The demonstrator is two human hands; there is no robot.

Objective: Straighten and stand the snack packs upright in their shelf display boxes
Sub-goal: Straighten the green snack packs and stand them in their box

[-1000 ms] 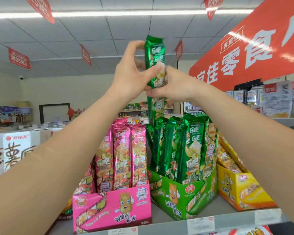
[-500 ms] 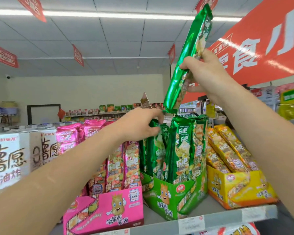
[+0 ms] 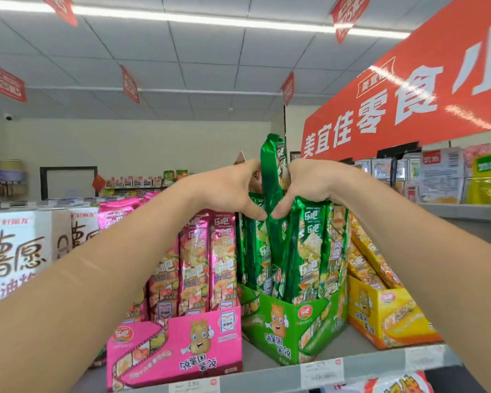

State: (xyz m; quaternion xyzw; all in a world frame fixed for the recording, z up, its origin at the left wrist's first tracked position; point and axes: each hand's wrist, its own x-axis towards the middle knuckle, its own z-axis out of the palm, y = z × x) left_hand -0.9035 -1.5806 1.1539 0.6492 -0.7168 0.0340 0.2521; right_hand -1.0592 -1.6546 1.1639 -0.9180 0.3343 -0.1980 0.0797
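A long green snack pack (image 3: 273, 177) stands upright, its lower end down among the other green packs (image 3: 312, 251) in the green display box (image 3: 278, 330). My left hand (image 3: 227, 191) holds it from the left and my right hand (image 3: 309, 185) grips it from the right, thumbs meeting low at its front. Its top sticks up above both hands. Left of it, pink packs (image 3: 207, 256) stand upright in the pink display box (image 3: 176, 350). Yellow packs (image 3: 366, 259) lean back in the yellow box (image 3: 391, 316) at right.
The boxes sit on a grey shelf with price tags along its front edge (image 3: 321, 373). White snack cartons (image 3: 17, 253) stand at the left. A big red sign (image 3: 408, 95) hangs above right, with more packaged goods (image 3: 488, 177) behind it.
My right hand brought the green pack down from overhead into the green box. My left hand rose from the box's packs to take hold of the pack's left side.
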